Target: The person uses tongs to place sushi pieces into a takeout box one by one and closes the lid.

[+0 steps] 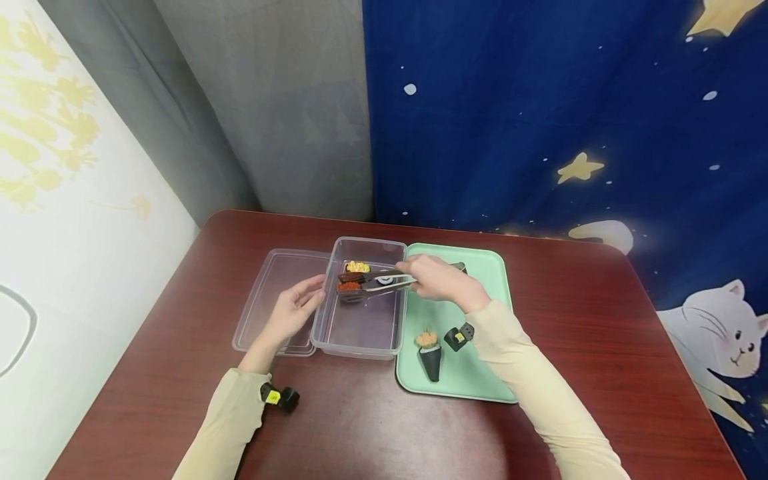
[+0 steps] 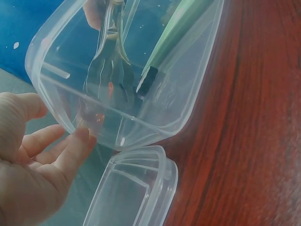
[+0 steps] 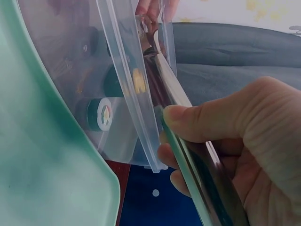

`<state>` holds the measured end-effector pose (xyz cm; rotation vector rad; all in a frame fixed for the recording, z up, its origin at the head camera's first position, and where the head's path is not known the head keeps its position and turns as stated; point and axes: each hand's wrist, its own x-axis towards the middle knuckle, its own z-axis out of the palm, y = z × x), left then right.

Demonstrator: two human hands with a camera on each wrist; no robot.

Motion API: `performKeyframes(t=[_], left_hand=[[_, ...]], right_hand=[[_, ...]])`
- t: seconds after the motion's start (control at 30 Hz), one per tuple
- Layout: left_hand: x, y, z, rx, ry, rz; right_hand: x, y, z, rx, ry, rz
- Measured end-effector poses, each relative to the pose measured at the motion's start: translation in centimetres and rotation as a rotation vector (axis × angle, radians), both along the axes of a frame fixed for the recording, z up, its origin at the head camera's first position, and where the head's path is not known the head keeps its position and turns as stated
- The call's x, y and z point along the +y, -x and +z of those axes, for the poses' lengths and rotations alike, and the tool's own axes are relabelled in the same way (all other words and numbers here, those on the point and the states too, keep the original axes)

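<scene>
My right hand (image 1: 441, 277) grips metal tongs (image 3: 157, 80), thumb on one side and fingers on the other. The tongs reach into a clear plastic container (image 1: 360, 350), tips beside a piece topped with red roe (image 1: 349, 287); whether they pinch it I cannot tell. A brown-topped piece (image 1: 350, 277) and a corn-topped piece (image 1: 358, 267) sit close by. A sushi roll with a white rice face (image 3: 105, 114) stands inside too, partly behind the tongs in the head view. My left hand (image 1: 294, 310) has loosely extended fingers touching the container's left wall.
A pale green tray (image 1: 480, 373) lies right of the container, bearing a dark cone-shaped hand roll (image 1: 431, 360). Another dark piece (image 1: 460, 267) shows partly behind my right hand. The clear lid (image 1: 264, 293) lies left of the container on the brown table (image 1: 570, 320).
</scene>
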<state>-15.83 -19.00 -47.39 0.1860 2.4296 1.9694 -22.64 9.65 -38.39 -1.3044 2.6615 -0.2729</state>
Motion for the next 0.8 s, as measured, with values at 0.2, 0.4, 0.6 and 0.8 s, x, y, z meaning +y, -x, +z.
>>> performKeyframes(t=[0.2,0.4,0.6,0.8], left_hand=[[-0.03,0.03,-0.1,0.005,0.002,0.004],[-0.01,0.06,-0.04,-0.002,-0.023,0.001],[0.07,0.02,0.01,0.012,-0.03,0.0],[0.12,0.0,0.02,0.011,-0.036,-0.002]], right_hand=[[-0.62,-0.15,0.09,0.05,-0.032,0.025],[-0.93,-0.3,0.3,0.068,-0.055,0.026],[-1.02,-0.27,0.34,0.057,-0.064,0.026],[-0.67,-0.57,0.89,0.02,-0.059,0.008]])
